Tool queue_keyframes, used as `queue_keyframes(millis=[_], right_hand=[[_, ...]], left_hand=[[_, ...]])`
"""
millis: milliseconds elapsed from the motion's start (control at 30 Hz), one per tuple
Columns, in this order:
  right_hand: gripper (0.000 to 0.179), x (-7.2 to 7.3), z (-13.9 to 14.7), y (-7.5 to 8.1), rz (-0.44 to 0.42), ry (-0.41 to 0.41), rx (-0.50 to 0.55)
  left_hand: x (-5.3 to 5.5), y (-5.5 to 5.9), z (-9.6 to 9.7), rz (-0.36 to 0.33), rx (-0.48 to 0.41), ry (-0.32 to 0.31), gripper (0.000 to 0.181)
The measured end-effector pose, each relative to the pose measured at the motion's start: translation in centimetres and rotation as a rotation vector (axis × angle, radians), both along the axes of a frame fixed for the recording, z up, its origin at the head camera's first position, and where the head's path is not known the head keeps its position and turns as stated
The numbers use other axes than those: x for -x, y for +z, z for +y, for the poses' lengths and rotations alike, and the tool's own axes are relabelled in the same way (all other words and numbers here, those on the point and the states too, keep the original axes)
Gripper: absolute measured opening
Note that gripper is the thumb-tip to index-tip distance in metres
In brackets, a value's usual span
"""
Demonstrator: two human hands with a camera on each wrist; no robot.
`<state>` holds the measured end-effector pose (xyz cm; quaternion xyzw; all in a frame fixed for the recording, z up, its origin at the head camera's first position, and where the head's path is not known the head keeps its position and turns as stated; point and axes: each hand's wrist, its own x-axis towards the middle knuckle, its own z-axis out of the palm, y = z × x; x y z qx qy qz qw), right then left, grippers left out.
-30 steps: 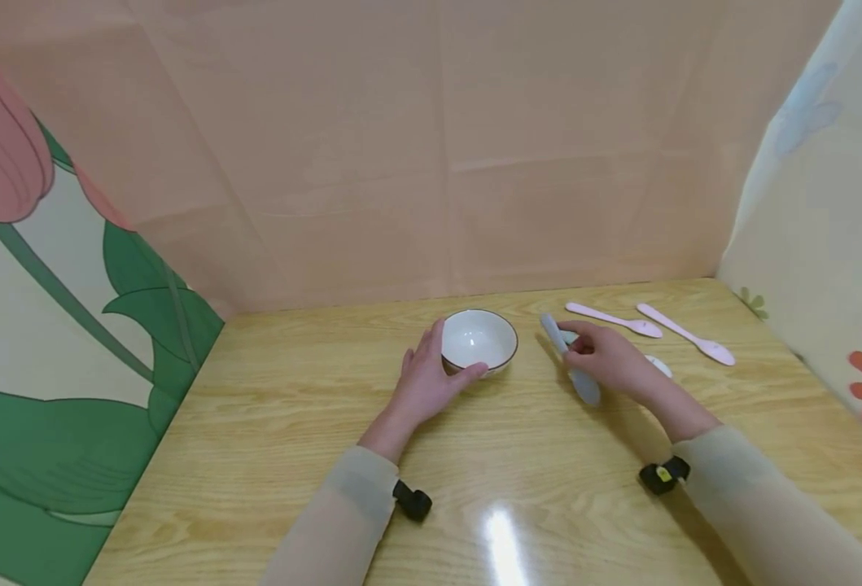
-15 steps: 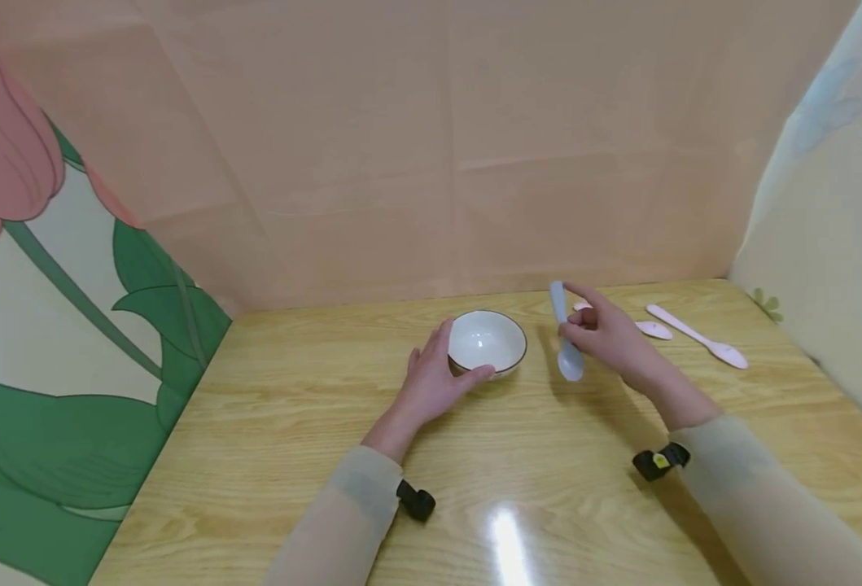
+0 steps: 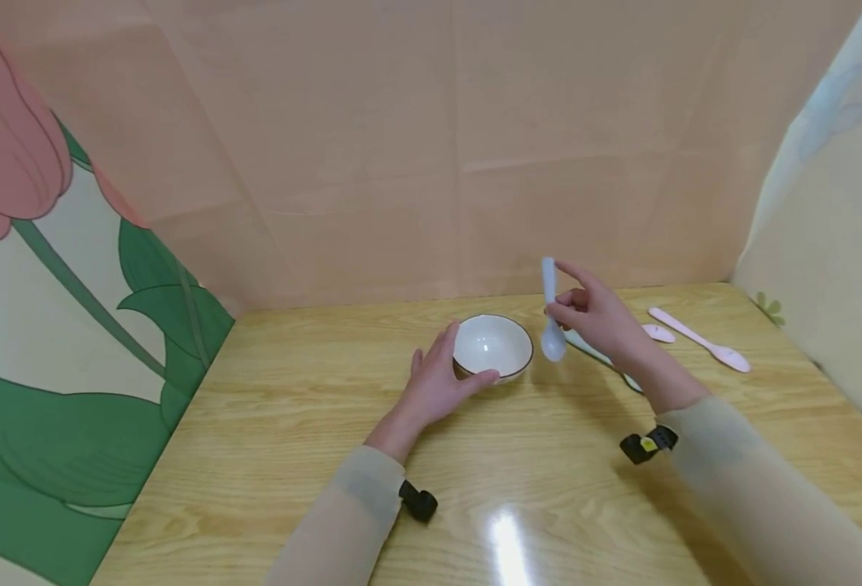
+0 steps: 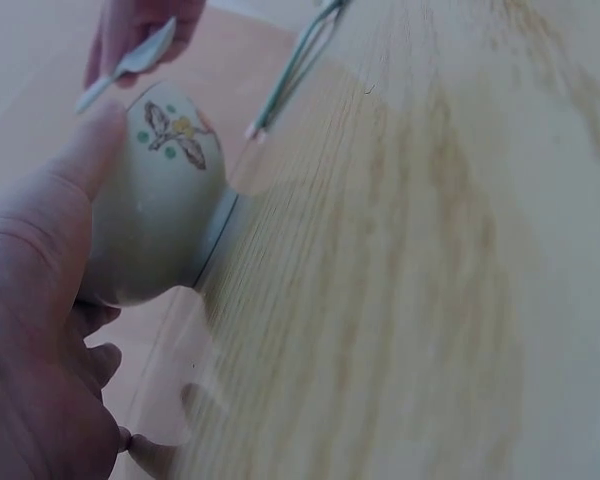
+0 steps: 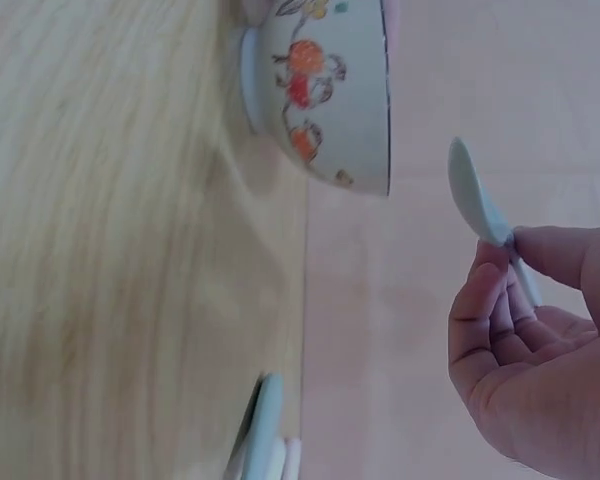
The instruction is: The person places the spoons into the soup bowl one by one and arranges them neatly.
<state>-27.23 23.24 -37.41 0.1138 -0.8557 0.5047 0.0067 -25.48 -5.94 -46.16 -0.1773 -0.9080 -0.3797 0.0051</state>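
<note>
- While the left hand (image 3: 441, 382) grips the white, round, dark-rimmed bowl (image 3: 495, 346) just right of centre, its thumb and fingers apart along the wall probably steady it.
- The right hand (image 3: 599, 317) pinches the pale-blue, plastic-looking spoon (image 3: 549, 285) beside it, off the tabletop (image 3: 291, 423), likely leaving the scoop free.
- A slim pink spoon (image 3: 702, 339) lies at centre right, apart from both hands.

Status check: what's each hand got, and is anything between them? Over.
Left hand: holding white bowl, upright. Right hand: pinching pale spoon, held up beside bowl. Nothing seen between spoon and bowl.
</note>
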Motion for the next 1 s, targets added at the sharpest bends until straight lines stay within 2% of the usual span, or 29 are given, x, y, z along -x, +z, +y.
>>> queue_keyframes(millis=[200, 400, 667, 1000], right_hand=[[0.079, 0.6, -1.5, 0.3, 0.022, 0.025, 0.027], [0.078, 1.1, -3.1, 0.3, 0.009, 0.034, 0.050], [0.075, 2.1, -5.2, -0.7, 0.026, 0.051, 0.078], [0.070, 2.2, -6.8, -1.7, 0.078, 0.060, -0.013]], left_hand=[[0.1, -0.1, 0.1, -0.013, 0.013, -0.002, 0.116], [0.1, -0.1, 0.1, -0.010, 0.002, -0.002, 0.114], [-0.1, 0.0, 0.0, -0.011, -0.004, -0.012, 0.113], [-0.1, 0.0, 0.0, 0.008, -0.018, -0.021, 0.108]])
